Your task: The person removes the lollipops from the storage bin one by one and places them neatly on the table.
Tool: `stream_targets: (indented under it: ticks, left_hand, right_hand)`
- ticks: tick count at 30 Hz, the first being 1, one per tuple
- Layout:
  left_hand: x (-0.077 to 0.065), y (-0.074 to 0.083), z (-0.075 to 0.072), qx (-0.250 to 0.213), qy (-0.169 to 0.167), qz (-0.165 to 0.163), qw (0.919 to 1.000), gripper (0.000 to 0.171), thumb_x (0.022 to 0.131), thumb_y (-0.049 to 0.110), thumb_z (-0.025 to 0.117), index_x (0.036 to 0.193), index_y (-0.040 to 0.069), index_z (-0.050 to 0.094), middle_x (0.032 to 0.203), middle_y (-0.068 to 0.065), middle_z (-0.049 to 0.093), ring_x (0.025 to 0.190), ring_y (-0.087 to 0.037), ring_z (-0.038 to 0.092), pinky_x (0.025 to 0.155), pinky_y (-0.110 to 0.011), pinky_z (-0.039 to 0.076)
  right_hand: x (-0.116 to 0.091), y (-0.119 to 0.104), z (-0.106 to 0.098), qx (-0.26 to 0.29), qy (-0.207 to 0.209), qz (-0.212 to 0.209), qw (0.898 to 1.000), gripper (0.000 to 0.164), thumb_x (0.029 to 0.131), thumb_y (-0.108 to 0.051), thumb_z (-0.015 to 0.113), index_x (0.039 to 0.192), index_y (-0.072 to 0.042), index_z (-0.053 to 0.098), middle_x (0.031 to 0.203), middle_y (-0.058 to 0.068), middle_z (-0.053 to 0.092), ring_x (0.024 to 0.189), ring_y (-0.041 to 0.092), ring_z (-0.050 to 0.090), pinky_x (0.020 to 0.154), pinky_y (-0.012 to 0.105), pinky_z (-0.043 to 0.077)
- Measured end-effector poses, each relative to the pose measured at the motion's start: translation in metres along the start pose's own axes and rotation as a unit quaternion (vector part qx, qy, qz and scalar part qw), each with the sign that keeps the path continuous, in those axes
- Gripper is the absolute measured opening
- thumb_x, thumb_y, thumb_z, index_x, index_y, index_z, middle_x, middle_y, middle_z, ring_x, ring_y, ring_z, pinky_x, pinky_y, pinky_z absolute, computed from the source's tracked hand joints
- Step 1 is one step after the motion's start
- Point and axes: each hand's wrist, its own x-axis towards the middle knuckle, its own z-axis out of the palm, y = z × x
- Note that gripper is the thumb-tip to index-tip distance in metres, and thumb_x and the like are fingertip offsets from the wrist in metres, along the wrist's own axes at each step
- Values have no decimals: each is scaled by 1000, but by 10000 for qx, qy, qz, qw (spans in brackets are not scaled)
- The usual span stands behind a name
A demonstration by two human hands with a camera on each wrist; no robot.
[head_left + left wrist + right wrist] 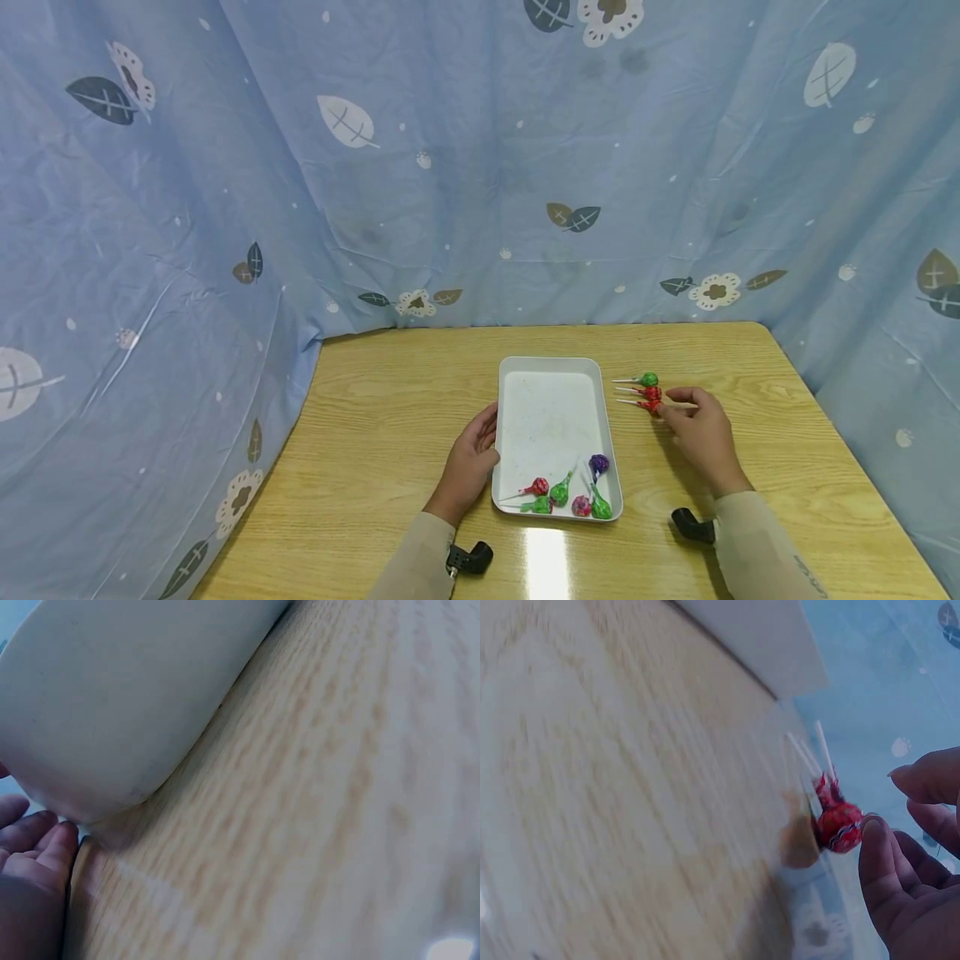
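My left hand [469,465] rests against the left wall of a white rectangular tray [551,400], fingers along its outside. In the left wrist view, the fingertips [66,832] are right at the tray's rounded lower edge. To the right of the tray, my right hand [702,429] reaches over the table toward the nearest red-wrapped lollipop [649,406]. One fingertip meets that lollipop's round head [841,827] in the right wrist view, while thumb and forefinger stay apart. Beyond it lie another red lollipop [651,392] and a green lollipop [648,379], sticks pointing left.
Several wrapped lollipops lie along the near end of the tray, among them a purple one [598,464], a red one [540,486] and a green one [559,493]. The wooden table [397,400] meets a blue patterned curtain [450,167] at its back and sides.
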Motion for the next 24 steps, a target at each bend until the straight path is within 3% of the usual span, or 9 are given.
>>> stream_targets:
  ticks: [6,12,18,24]
  left_hand:
    - [0,1,1,-29,20,-24,10000,78,91,-15,43,167,-2,36,169,-19,40,154,-32,41,123,-35,36]
    - [0,2,1,-47,15,-29,10000,78,91,-15,43,168,-2,35,169,-19,40,154,-31,41,122,-33,37]
    - [0,2,1,-24,19,-48,10000,78,91,-14,43,168,-1,35,169,-18,41,153,-30,42,122,-33,37]
    - [0,1,0,-55,13,-27,10000,78,91,-14,43,168,-2,35,169,-18,41,153,-30,42,122,-32,38]
  right_hand:
    - [-3,-9,3,135,1,-129,9998,40,107,-21,73,136,4,64,125,23,63,90,17,63,62,29,56]
    - [-10,-23,9,359,-93,-457,9983,37,106,-19,74,133,5,65,127,23,66,94,17,62,68,26,58]
    - [-16,-35,19,382,-380,-862,9948,31,105,-13,74,130,6,67,123,20,69,97,15,63,78,20,55]
    - [-20,-43,31,438,-755,-1033,9908,28,105,-10,73,128,5,67,120,17,70,99,17,66,80,23,56]
